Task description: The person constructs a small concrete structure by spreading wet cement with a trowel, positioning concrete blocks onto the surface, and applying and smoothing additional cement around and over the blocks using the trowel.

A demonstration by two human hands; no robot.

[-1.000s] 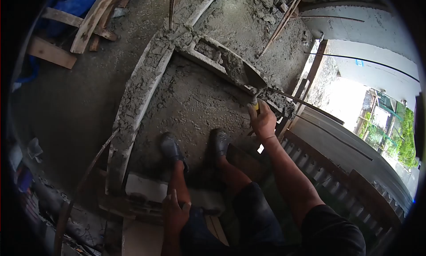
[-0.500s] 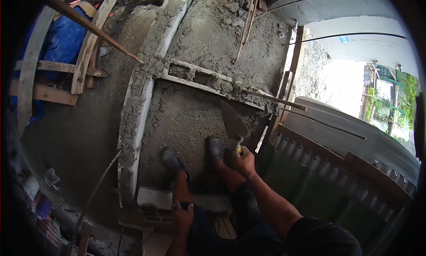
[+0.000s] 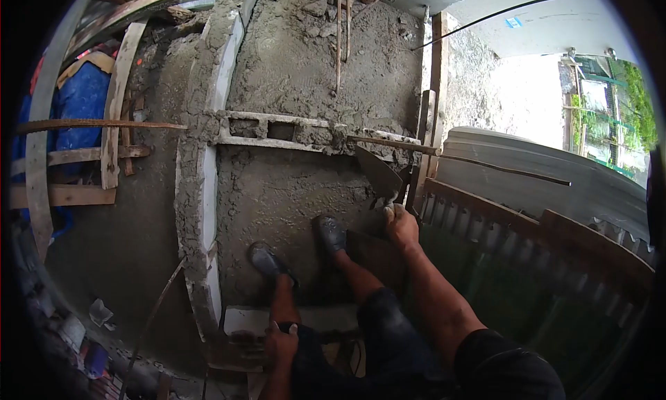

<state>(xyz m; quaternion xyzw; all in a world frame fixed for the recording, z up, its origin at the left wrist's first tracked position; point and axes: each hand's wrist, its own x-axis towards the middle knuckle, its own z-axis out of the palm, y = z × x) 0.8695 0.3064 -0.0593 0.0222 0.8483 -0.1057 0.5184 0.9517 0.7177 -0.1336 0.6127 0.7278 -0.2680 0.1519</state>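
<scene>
My right hand is closed round the handle of a pointed masonry trowel. Its blade reaches up and left, its tip close to a mortar-smeared row of hollow blocks. I cannot tell if the tip touches them. My left hand rests on my bent left knee, thumb apart from the fingers, nothing visible in it; some fingers are partly hidden. Both my shoes stand on rough wet-looking cement between the block rows.
A long mortar-covered block wall runs along my left. A wooden stick lies across the block row's right end. Thin rods jut out at right, above corrugated metal sheeting. Planks and a blue tarp are at far left.
The view has turned and shifted, so the block walls sit farther left. My right hand and the trowel have moved slightly right and up; my left hand stays on the knee.
</scene>
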